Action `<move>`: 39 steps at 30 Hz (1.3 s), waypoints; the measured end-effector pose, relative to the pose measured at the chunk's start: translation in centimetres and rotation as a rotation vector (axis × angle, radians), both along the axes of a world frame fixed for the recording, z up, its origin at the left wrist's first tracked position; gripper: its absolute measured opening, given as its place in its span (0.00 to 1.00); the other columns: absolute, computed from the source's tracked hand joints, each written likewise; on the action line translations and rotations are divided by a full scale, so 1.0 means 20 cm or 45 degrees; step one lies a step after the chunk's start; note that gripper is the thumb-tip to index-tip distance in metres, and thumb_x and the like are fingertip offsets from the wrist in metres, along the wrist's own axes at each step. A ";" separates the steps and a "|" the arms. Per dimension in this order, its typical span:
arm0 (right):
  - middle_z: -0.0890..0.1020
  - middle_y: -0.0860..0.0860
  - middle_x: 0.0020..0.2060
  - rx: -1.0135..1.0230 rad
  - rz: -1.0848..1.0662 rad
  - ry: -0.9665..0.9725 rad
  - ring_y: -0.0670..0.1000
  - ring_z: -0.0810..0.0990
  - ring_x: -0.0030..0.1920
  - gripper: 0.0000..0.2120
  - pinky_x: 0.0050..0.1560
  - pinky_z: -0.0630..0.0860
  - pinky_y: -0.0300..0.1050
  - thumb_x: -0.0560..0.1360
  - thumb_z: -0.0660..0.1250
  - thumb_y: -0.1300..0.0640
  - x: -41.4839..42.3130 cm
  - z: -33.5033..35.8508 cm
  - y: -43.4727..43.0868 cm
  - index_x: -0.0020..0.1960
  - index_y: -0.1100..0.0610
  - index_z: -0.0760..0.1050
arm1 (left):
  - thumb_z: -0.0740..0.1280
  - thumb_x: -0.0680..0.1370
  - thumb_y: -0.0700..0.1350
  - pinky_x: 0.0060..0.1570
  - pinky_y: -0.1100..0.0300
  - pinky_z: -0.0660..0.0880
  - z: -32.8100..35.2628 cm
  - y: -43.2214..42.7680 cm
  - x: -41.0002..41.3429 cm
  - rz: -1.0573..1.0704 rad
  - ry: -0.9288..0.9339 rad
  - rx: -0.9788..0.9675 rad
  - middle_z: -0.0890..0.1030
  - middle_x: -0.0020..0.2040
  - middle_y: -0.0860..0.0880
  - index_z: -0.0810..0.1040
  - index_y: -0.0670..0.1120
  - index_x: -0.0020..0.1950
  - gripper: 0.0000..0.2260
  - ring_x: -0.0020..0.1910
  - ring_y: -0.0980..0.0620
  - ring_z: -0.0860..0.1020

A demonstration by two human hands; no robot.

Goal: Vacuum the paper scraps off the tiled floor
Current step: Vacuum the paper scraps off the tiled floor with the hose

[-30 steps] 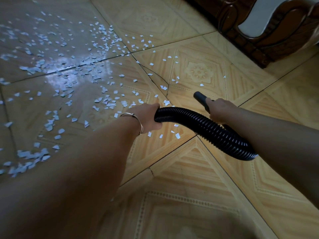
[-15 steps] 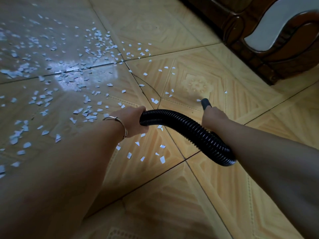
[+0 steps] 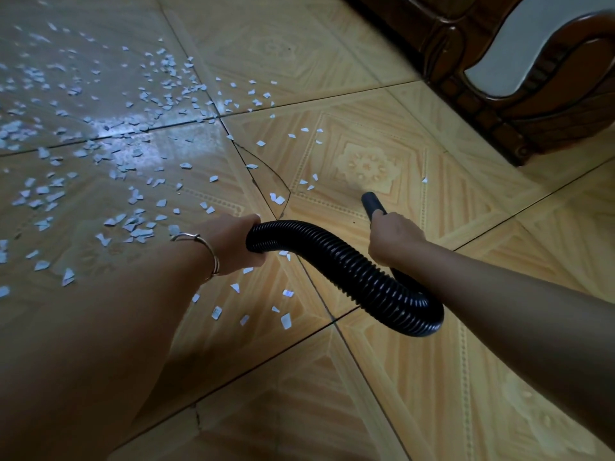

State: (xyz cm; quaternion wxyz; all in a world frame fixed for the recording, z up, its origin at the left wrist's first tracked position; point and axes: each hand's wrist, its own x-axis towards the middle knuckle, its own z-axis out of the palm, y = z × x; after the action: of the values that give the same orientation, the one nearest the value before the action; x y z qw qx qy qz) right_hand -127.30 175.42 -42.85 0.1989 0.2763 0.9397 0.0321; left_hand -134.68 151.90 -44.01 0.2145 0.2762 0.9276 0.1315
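Paper scraps [image 3: 139,231] lie strewn over the tiled floor [image 3: 366,377]. They are thickest at the left and far left, where a glare of light falls on the tiles, and thin out toward the middle. A handful lie loose on the near side of the left hand [image 3: 233,242], and one sits alone to the right of the nozzle [image 3: 371,201], well apart from the rest.

The left hand grips a black ribbed hose [image 3: 349,271], with the thumb over the top and the fingers [image 3: 259,258] curled under it. A thin bangle [image 3: 214,257] circles that wrist. From this hand the hose arches to the right, dips into a loop beneath the right forearm and bends back up behind the wrist.

The right hand [image 3: 396,237] is wrapped round the nozzle, its fingers [image 3: 377,214] closed tight on the smooth black tube. The tip points away from the person, down at the tile with the flower ornament. Whether the tip touches the floor cannot be told.

A curved crack [image 3: 266,168] runs through the corner of that tile, with a few scraps on either side of it. Dark carved wooden furniture [image 3: 499,104] stands at the upper right, well apart from both hands
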 end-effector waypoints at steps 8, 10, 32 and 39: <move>0.77 0.57 0.54 0.078 -0.094 -0.017 0.55 0.77 0.53 0.12 0.42 0.73 0.44 0.77 0.58 0.68 -0.07 0.03 0.14 0.58 0.64 0.73 | 0.65 0.74 0.50 0.33 0.60 0.69 0.04 0.01 0.00 0.081 0.014 -0.005 0.78 0.40 0.48 0.69 0.48 0.47 0.08 0.39 0.49 0.77; 0.76 0.58 0.58 0.125 -0.098 -0.062 0.56 0.76 0.57 0.12 0.46 0.74 0.45 0.77 0.58 0.67 -0.09 0.01 0.18 0.59 0.64 0.74 | 0.65 0.75 0.49 0.32 0.61 0.68 0.04 0.03 0.00 0.092 0.010 -0.005 0.78 0.40 0.47 0.69 0.48 0.47 0.07 0.39 0.48 0.76; 0.69 0.60 0.65 0.351 -0.117 -0.221 0.60 0.75 0.58 0.17 0.45 0.75 0.49 0.77 0.57 0.67 -0.20 -0.07 0.42 0.64 0.64 0.72 | 0.64 0.74 0.50 0.30 0.62 0.66 -0.08 0.07 -0.05 0.076 0.018 0.005 0.76 0.37 0.49 0.66 0.50 0.45 0.08 0.36 0.51 0.74; 0.67 0.64 0.67 0.220 -0.228 -0.086 0.62 0.71 0.64 0.25 0.57 0.75 0.52 0.79 0.58 0.67 -0.16 -0.06 0.30 0.75 0.64 0.57 | 0.66 0.73 0.49 0.42 0.57 0.74 -0.01 0.02 0.01 0.081 -0.064 0.018 0.77 0.39 0.49 0.67 0.52 0.44 0.08 0.40 0.47 0.77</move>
State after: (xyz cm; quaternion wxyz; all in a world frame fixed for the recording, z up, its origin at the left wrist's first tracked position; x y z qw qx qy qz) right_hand -130.43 181.43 -44.14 0.2080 0.3740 0.8978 0.1042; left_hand -134.42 152.36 -44.15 0.2316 0.2448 0.9292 0.1519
